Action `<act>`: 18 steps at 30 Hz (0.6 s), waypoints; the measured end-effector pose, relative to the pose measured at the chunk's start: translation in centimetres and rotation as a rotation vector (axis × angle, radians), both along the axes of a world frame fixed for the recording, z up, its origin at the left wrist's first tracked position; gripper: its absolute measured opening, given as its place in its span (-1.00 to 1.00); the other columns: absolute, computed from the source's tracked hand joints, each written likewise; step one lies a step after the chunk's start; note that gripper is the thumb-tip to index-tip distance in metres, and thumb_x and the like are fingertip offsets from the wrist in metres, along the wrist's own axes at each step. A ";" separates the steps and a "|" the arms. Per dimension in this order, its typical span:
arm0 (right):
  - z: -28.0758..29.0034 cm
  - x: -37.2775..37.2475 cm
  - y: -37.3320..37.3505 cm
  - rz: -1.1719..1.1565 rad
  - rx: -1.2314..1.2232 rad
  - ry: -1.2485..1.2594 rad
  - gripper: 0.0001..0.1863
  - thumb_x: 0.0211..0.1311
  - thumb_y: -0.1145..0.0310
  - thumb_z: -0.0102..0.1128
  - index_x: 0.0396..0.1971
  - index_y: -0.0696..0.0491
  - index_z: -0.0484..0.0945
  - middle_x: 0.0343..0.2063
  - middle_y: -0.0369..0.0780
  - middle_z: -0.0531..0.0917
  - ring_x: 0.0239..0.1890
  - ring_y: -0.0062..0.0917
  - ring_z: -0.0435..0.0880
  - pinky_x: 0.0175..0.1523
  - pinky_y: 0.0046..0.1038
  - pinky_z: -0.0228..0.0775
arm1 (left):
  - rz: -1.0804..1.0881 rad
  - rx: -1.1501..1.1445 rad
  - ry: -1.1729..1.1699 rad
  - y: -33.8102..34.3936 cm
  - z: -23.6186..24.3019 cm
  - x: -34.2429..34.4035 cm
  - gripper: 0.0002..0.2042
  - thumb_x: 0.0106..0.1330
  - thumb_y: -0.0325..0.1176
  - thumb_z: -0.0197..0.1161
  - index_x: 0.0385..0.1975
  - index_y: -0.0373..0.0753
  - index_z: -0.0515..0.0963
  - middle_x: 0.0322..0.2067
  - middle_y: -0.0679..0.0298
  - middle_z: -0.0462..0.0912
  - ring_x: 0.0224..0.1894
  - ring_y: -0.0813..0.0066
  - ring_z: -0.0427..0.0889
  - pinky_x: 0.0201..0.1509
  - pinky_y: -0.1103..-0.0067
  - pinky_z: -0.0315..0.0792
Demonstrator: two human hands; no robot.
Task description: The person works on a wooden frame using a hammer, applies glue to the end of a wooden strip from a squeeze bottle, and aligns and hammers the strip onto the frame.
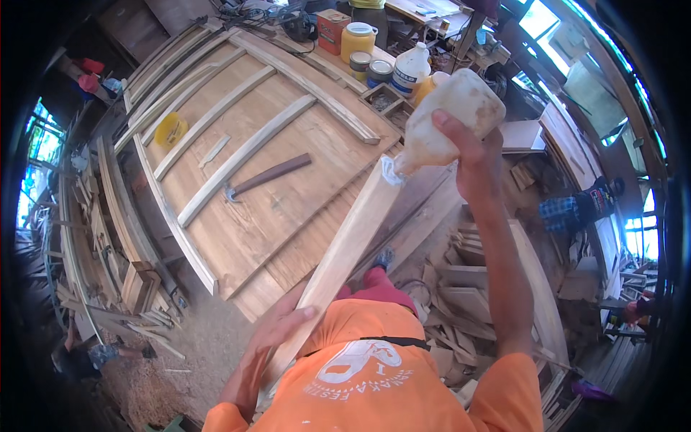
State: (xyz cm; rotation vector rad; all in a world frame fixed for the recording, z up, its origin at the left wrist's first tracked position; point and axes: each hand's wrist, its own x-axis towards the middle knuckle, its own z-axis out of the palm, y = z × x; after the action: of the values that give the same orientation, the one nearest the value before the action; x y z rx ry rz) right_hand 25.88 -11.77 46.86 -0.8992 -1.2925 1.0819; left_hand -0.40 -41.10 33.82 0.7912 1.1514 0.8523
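Wooden bar [353,241] is held by the left hand [284,325], with the thumb laid over its upper face near the lower end; it is slanted up and to the right from beside the orange shirt [367,360]. Its far end is coated with white paste [391,171]. Plastic bottle [455,119] is grasped in the right hand [476,147] and tipped with its neck down at that coated end; whether the bar is touched by the bottle's mouth cannot be told.

Beyond the bar, a broad wooden panel [288,209] is crossed by pale ribs [248,160]. On it a hammer [270,177] is laid between the nearest rib and the panel's near edge, and a yellow round piece [171,129] is seen farther left. Past the panel's far right corner, a white jug [411,70], a yellow container [358,42] and a red box [333,32] are grouped. At the right, wood offcuts [468,279] are heaped.
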 end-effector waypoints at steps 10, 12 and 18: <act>0.5 -0.2 0.0 0.012 0.010 -0.097 -0.41 0.22 0.20 0.54 0.13 0.28 0.64 -0.05 -0.10 0.79 -0.04 -0.45 0.81 0.07 -0.39 0.65 | 0.046 0.001 0.025 -0.1 0.7 -0.2 -0.27 0.39 0.06 0.28 0.41 -0.36 0.39 -0.28 0.20 0.67 -0.43 0.50 0.60 -0.35 0.54 0.48; 0.7 -1.1 -0.7 0.006 0.013 -0.076 -0.41 0.21 0.20 0.54 0.13 0.28 0.63 -0.06 -0.10 0.79 -0.04 -0.45 0.81 0.08 -0.39 0.65 | 0.033 -0.025 0.052 -0.2 0.9 -0.6 -0.27 0.38 0.05 0.28 0.42 -0.34 0.40 -0.29 0.22 0.66 -0.43 0.50 0.60 -0.35 0.54 0.48; -1.1 -3.4 0.8 0.008 -0.001 0.016 -0.43 0.23 0.21 0.55 0.14 0.22 0.64 -0.04 -0.12 0.78 -0.01 -0.44 0.79 0.13 -0.39 0.63 | 0.086 -0.052 0.036 -0.9 2.8 -1.7 -0.28 0.38 0.05 0.28 0.42 -0.33 0.41 -0.32 0.25 0.63 -0.42 0.49 0.61 -0.34 0.54 0.49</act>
State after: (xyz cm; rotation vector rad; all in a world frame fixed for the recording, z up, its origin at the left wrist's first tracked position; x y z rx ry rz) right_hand 22.45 -10.98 45.78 -0.8849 -1.2834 1.0941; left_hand -2.09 -42.04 36.66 0.7214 1.2416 0.8788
